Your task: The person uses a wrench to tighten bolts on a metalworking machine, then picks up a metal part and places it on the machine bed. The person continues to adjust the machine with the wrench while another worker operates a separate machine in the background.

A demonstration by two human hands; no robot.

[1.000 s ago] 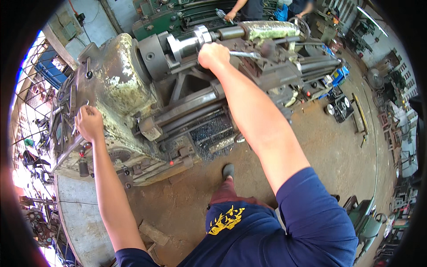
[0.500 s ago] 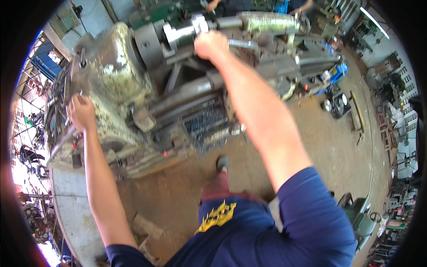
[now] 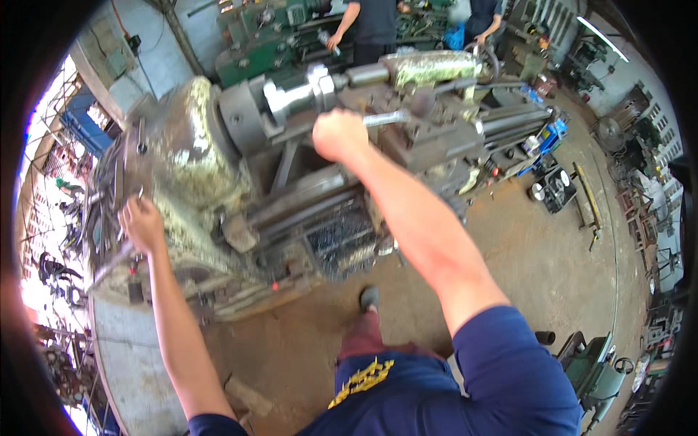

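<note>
A large worn lathe (image 3: 200,156) with flaking pale green paint stretches across in front of me. Its dark chuck (image 3: 243,116) carries a shiny stepped metal workpiece (image 3: 294,99). Just on the near side of that workpiece, above the bed, my right hand (image 3: 340,136) is closed in a fist around a silver wrench (image 3: 385,118), whose head sticks out to the right. My left hand (image 3: 142,221) is at the left end of the headstock, fingers curled together; what they grip, if anything, is too small to make out.
The tailstock (image 3: 436,69) stands right of the workpiece. Beyond the lathe, a person in dark clothes (image 3: 374,33) works by green machines (image 3: 265,43), with another person's arm (image 3: 492,27) farther right. A black tray of parts (image 3: 556,190) lies on the floor at right.
The view has tilted up, so the lathe sits lower and more of the people behind shows. My right fist with the wrench has drawn slightly back from the workpiece. My left hand stays by the headstock.
</note>
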